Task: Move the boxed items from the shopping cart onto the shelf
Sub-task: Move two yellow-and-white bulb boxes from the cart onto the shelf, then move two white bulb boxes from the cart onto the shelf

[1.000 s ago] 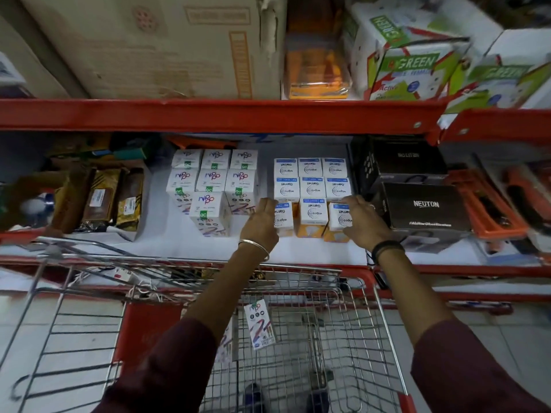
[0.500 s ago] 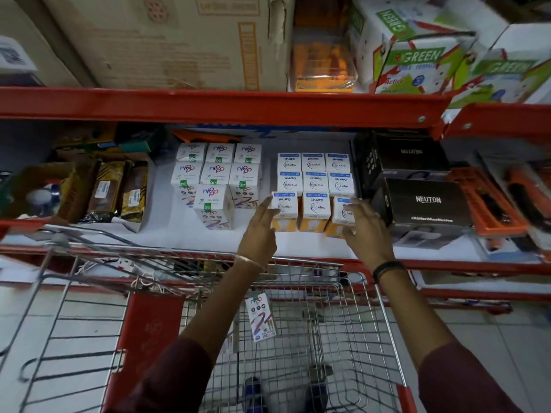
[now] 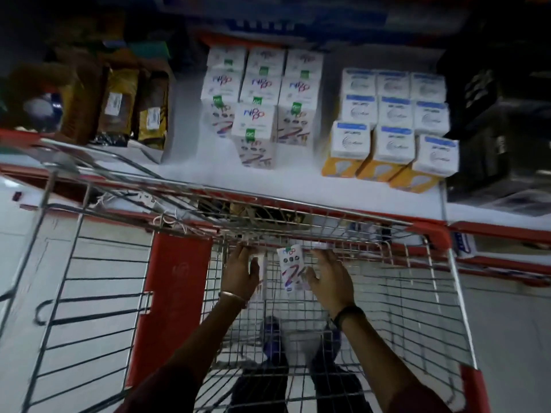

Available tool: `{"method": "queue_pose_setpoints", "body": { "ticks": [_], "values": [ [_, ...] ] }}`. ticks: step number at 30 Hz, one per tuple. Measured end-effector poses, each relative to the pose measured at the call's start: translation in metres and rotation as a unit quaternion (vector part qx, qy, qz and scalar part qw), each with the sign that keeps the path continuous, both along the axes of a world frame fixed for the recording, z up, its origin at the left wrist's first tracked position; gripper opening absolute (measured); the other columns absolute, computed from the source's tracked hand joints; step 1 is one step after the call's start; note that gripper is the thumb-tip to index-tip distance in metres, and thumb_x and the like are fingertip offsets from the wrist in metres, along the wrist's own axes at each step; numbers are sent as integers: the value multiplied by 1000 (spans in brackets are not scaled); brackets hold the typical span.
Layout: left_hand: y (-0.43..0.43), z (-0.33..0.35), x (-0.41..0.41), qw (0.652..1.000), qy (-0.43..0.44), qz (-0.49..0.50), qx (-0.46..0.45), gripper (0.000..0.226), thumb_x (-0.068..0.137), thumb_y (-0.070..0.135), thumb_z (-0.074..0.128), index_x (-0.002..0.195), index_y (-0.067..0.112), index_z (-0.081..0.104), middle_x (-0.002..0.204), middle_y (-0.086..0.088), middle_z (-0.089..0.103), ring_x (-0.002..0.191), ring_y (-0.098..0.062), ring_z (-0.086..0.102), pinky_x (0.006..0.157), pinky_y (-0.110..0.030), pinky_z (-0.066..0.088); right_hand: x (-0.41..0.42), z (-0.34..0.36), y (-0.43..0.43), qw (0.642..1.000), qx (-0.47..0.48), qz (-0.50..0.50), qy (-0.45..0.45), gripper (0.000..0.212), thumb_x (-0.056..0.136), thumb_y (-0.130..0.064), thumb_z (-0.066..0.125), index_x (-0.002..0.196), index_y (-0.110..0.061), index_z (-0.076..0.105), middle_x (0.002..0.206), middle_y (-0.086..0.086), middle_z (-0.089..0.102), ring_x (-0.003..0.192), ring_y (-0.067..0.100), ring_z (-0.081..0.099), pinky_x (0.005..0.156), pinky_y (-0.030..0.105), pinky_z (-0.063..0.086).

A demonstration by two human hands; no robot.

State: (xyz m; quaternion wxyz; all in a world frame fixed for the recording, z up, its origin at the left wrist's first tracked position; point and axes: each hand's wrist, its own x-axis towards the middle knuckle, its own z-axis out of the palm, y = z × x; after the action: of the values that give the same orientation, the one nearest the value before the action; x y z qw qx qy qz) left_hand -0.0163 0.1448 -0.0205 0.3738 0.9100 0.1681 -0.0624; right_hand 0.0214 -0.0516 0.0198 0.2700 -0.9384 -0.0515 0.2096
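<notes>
On the left of the shelf (image 3: 193, 171) stand dark and gold packets (image 3: 119, 108), upright against one another so their labels face out. Next come the white Nippo boxes (image 3: 262, 84), stacked in rows with one set forward alone (image 3: 253, 135), which leaves room beside it, we judge, for more of the same. Right of them the blue-topped boxes (image 3: 393, 114) sit in tidy rows of three, front ones close to the edge.

Below, in the shopping cart (image 3: 432, 293), our left hand (image 3: 240, 271) lies against a white box (image 3: 261, 275) that stands at the far wire wall; the fingers are together along its side, though blur keeps us from saying whether they have closed round it. Our right hand (image 3: 331, 278) is spread, thumb touching the edge of a printed Nippo box (image 3: 290, 269) upright against the same wall, not yet gripped. These two boxed items, we think, belong with the Nippo stack above.
</notes>
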Motion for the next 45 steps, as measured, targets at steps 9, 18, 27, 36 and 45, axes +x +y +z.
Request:
{"method": "queue_pose_setpoints", "body": {
  "ticks": [9, 18, 27, 36, 45],
  "values": [
    [7, -72, 21, 985, 158, 69, -1, 48, 83, 30, 58, 122, 3, 51, 134, -29, 42, 123, -42, 43, 96, -45, 42, 19, -110, 57, 984, -107, -7, 143, 74, 89, -42, 55, 148, -16, 19, 156, 21, 19, 138, 39, 30, 105, 49, 40],
    [-1, -94, 38, 960, 274, 58, 25, 57, 75, 36, 66, 122, 12, 45, 126, -22, 44, 115, -43, 49, 90, -52, 51, 29, -120, 67, 988, -122, -69, 68, 66, 75, -38, 67, 128, -8, 42, 120, 24, 55, 104, 39, 56, 78, 40, 50],
    [5, -24, 11, 973, 227, 45, -2, 56, 65, 34, 74, 112, 11, 55, 118, -18, 54, 97, -35, 60, 82, -39, 55, -3, -42, 27, 992, -28, -102, 63, 79, 67, -37, 75, 132, -17, 35, 123, 14, 56, 93, 30, 63, 59, 26, 45],
    [6, 97, -21, 998, -2, 59, -32, 53, 65, 32, 78, 112, 11, 62, 117, -7, 51, 93, -22, 60, 78, -26, 50, -30, 70, 3, 990, 79, -111, -45, 51, 69, -39, 76, 108, -25, 47, 108, 4, 65, 81, 15, 62, 52, 11, 42],
    [15, 218, -20, 989, -120, 85, 9, 57, 58, 49, 76, 106, 19, 67, 114, -14, 59, 86, -29, 65, 74, -24, 46, -15, 193, 4, 955, 126, -89, -252, 44, 68, -41, 78, 98, -16, 57, 93, 1, 61, 76, 14, 54, 57, 16, 41]
  ]
}}
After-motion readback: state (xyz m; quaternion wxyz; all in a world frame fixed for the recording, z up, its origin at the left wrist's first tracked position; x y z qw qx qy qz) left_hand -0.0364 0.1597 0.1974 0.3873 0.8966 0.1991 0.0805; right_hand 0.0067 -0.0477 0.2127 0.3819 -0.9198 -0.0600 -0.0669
